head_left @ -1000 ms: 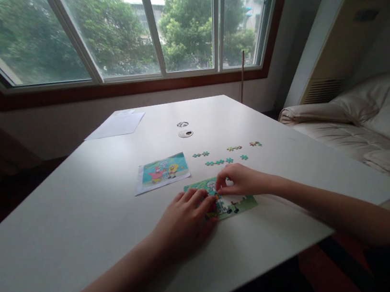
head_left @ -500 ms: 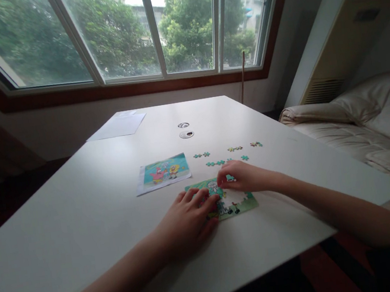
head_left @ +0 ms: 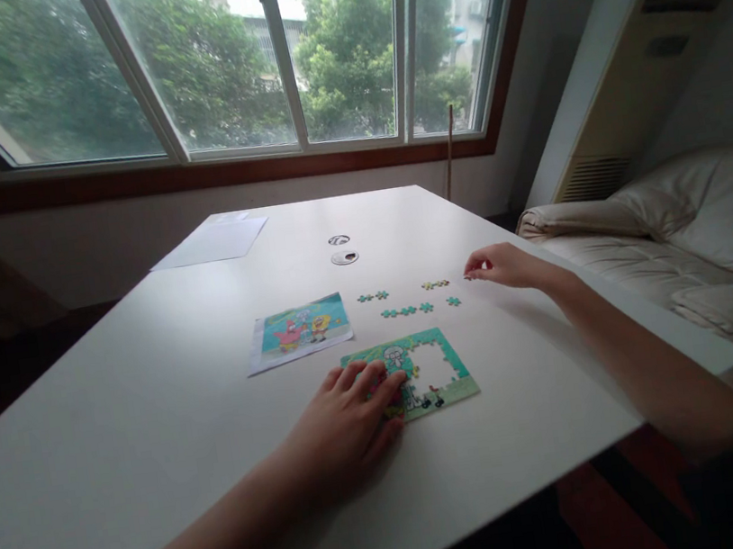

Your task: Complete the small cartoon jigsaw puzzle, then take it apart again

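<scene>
L hand (head_left: 351, 408) lay flat on jigsaw puzzle (head_left: 406, 362), gripping nothing. R hand (head_left: 502, 264) pinched, right of loose pcs. (head_left: 427, 285), contents unclear; from it puzzle lay left & nearer person, long axis approx. crosswise on counter (head_left: 179, 446).

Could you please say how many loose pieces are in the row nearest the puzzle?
4: the first piece, second piece and third piece sit close together from the left; the fourth piece lies apart, further right. None seems hidden.
</scene>
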The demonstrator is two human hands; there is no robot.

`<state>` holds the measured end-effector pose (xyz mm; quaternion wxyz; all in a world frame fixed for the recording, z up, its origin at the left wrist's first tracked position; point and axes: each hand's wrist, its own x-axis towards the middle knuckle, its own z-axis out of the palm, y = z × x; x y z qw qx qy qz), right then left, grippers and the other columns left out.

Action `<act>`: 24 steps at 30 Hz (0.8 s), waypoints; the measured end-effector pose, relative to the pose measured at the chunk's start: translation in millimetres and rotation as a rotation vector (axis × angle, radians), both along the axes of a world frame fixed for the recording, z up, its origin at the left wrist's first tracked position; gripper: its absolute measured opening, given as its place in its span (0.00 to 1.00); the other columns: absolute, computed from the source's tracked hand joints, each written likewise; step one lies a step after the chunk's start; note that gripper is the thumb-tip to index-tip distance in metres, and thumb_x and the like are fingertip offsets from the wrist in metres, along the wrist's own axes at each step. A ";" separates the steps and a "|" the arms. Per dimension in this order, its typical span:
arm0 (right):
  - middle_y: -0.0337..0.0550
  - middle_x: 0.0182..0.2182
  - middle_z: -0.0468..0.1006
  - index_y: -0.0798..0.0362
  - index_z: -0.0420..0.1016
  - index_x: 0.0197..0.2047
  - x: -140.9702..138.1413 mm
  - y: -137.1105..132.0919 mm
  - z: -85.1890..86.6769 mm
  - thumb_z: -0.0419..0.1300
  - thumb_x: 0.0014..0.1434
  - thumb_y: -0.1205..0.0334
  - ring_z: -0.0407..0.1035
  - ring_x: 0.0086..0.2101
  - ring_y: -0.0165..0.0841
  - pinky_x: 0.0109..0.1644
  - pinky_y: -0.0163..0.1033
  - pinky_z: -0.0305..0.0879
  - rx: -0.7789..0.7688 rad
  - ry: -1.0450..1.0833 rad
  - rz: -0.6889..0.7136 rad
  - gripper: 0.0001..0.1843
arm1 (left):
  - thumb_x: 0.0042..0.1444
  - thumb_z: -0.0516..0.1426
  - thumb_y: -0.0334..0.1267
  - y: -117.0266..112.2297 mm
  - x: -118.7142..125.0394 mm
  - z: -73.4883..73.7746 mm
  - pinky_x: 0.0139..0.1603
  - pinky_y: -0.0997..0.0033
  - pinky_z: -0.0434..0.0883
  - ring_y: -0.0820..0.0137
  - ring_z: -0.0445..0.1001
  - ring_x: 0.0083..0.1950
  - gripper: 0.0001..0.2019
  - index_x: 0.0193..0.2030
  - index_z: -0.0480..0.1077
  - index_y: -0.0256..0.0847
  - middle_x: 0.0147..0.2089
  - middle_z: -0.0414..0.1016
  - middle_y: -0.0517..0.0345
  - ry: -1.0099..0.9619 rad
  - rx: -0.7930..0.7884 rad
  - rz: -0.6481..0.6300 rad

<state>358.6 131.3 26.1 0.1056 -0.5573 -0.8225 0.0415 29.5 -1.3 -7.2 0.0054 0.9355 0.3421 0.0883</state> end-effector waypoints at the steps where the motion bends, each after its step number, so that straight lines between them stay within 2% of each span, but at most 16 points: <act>1: 0.41 0.28 0.75 0.53 0.74 0.34 8.8 3.5 -1.0 0.54 0.51 0.58 0.65 0.27 0.29 0.32 0.32 0.56 0.001 -0.011 -0.031 0.11 | 0.57 0.45 0.41 -0.4 -0.2 0.4 0.50 0.54 0.58 0.59 0.59 0.49 0.20 0.57 0.54 0.45 0.51 0.60 0.50 -0.001 0.000 -0.001; 5: 0.43 0.31 0.75 0.54 0.74 0.36 39.5 15.9 -8.8 0.53 0.51 0.59 0.66 0.30 0.31 0.33 0.33 0.57 -0.028 -0.050 -0.130 0.13 | 0.58 0.45 0.41 -1.3 -0.8 2.0 0.49 0.54 0.58 0.58 0.59 0.49 0.20 0.58 0.54 0.44 0.51 0.60 0.49 0.005 -0.007 -0.005; 8: 0.44 0.32 0.75 0.55 0.74 0.38 50.4 20.9 -17.9 0.53 0.51 0.61 0.67 0.31 0.32 0.35 0.33 0.58 -0.069 -0.053 -0.177 0.14 | 0.58 0.45 0.41 -1.3 -0.8 1.7 0.50 0.55 0.58 0.58 0.59 0.50 0.21 0.58 0.53 0.44 0.52 0.60 0.49 0.008 -0.006 -0.003; 15: 0.43 0.35 0.75 0.51 0.71 0.47 41.9 21.0 -28.3 0.53 0.51 0.60 0.67 0.32 0.32 0.37 0.34 0.59 -0.113 -0.034 -0.156 0.19 | 0.58 0.45 0.41 -1.3 -0.9 0.3 0.50 0.55 0.59 0.59 0.59 0.50 0.20 0.58 0.54 0.44 0.52 0.61 0.49 0.014 0.002 -0.012; 18: 0.42 0.34 0.75 0.50 0.72 0.46 41.3 21.3 -27.7 0.54 0.50 0.58 0.67 0.32 0.32 0.36 0.34 0.60 -0.147 -0.019 -0.144 0.19 | 0.58 0.45 0.41 -1.8 -1.2 0.6 0.49 0.56 0.59 0.59 0.60 0.50 0.20 0.58 0.54 0.44 0.51 0.61 0.49 0.006 0.015 -0.011; 24: 0.45 0.32 0.75 0.55 0.73 0.40 50.6 25.2 -28.5 0.59 0.44 0.52 0.68 0.32 0.34 0.35 0.35 0.61 -0.244 0.044 -0.197 0.20 | 0.58 0.45 0.41 -2.1 -0.2 3.1 0.49 0.56 0.59 0.59 0.60 0.49 0.19 0.56 0.55 0.44 0.51 0.62 0.50 0.021 0.003 -0.008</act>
